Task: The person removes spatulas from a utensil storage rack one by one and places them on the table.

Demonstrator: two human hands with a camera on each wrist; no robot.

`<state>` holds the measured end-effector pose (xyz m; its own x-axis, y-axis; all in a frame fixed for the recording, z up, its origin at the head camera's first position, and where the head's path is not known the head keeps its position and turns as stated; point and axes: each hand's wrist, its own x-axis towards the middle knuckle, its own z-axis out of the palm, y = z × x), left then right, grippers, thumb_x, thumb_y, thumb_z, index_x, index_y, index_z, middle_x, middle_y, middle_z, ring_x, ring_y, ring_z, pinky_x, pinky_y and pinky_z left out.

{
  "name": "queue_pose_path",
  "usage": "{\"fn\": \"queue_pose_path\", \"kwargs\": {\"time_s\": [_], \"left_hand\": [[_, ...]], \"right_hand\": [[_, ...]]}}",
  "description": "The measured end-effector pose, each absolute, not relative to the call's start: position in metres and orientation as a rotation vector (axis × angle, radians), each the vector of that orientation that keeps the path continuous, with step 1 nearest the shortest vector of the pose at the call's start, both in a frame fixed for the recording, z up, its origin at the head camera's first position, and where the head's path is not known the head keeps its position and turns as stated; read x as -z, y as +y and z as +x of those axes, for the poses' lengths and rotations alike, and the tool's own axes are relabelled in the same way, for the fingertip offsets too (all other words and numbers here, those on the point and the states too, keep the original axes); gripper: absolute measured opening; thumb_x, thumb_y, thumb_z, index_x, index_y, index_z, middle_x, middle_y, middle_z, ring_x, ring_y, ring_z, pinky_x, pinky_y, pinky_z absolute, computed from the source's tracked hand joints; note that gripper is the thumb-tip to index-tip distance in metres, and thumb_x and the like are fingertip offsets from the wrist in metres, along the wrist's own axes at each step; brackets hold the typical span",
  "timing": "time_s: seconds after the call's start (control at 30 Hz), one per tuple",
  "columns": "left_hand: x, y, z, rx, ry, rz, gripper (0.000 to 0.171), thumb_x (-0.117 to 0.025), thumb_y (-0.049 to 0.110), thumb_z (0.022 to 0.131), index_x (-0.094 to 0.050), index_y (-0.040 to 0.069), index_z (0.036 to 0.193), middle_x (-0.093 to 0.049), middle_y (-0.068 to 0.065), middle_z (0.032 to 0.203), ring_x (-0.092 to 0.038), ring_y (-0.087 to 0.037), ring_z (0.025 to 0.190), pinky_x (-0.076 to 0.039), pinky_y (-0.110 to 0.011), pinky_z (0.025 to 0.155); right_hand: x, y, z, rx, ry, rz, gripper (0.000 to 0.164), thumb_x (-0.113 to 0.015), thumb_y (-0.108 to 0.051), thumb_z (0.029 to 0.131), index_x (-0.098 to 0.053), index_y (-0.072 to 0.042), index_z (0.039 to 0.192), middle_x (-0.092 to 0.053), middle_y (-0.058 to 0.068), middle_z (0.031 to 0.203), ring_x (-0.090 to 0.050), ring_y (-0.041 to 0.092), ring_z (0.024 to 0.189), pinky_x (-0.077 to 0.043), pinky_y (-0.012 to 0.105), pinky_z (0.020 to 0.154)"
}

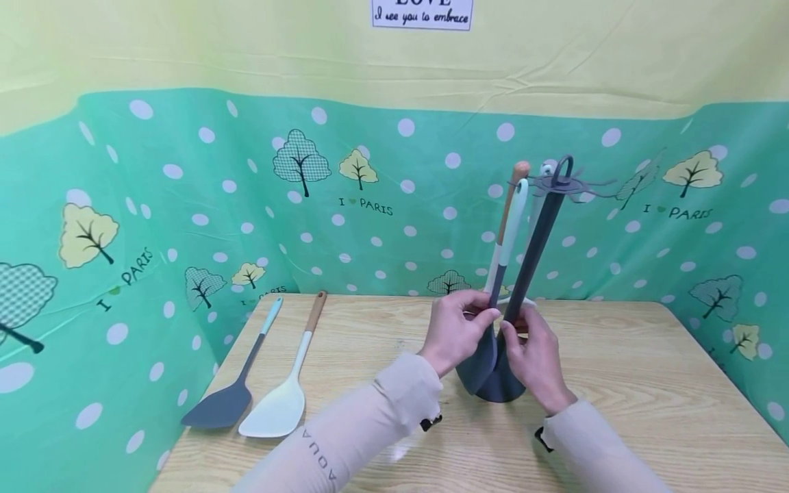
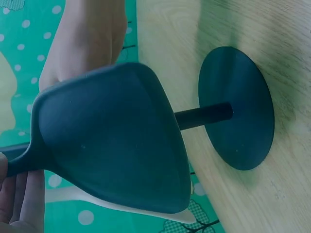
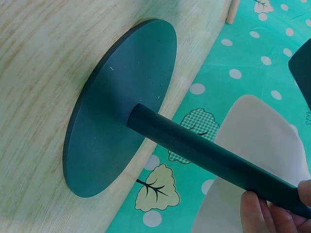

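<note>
I see dotted green-and-yellow cloth (image 1: pixel 382 137) from nine through three o'clock, lettered panel (image 1: pixel 422 15) at twelve, wood-grain worktop (image 1: pixel 647 383) at six

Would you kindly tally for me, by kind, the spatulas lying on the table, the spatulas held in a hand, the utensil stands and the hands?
Spatulas lying on the table: 2 (dark-headed spatula, pale-headed spatula)
Spatulas held in a hand: 1 (mint-handled spatula)
Utensil stand: 1
Hands: 2 (left hand, right hand)
Total: 6

Beige sleeves (image 1: pixel 370 418), dark lettering (image 1: pixel 321 457)
</note>
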<state>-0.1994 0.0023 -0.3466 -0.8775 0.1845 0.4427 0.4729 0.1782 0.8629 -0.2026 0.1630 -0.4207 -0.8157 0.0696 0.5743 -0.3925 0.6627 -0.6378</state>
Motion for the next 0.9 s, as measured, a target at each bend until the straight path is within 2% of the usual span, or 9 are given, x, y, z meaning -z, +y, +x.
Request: {"fn": "queue_pose_path", "kwargs": {"time_s": [0.4, 0.9], "left_hand": [[0.3488, 0.0049, -0.1948, 1.676, -2.152, -0.678, 0.012, -0.074, 0.005, 0.082, -0.074, 0.006, 0.095, -0.071, -0.002, 0.085, -0.064, -0.002, 0.073, -0.053, -0.015, 0.066], [0.3454, 0.0053, -0.1942, 1.655, -2.168, -0.663, 0.015, -0.072, 0.005, 0.084, -0.074, 0.008, 0.099, -0.071, 0.0, 0.087, -0.064, -0.002, 0.076, -0.052, -0.014, 0.068]], "right_hand": [[0.4217, 0.1618, -0.2023, -1.081, -2.285, 0.23, 0.017, -0.061, -0.006, 0.091, -0.055, -0.003, 0.107, -0.061, 0.01, 0.094, -0.064, 0.025, 0.083, -0.057, 0.039, 0.067], [0.421, 0.1615, -0.2019, -1.059, -2.302, 0.211, 0.015, -0.061, -0.006, 0.092, -0.056, -0.003, 0.106, -0.06, 0.01, 0.092, -0.064, 0.024, 0.081, -0.056, 0.04, 0.066]]}}
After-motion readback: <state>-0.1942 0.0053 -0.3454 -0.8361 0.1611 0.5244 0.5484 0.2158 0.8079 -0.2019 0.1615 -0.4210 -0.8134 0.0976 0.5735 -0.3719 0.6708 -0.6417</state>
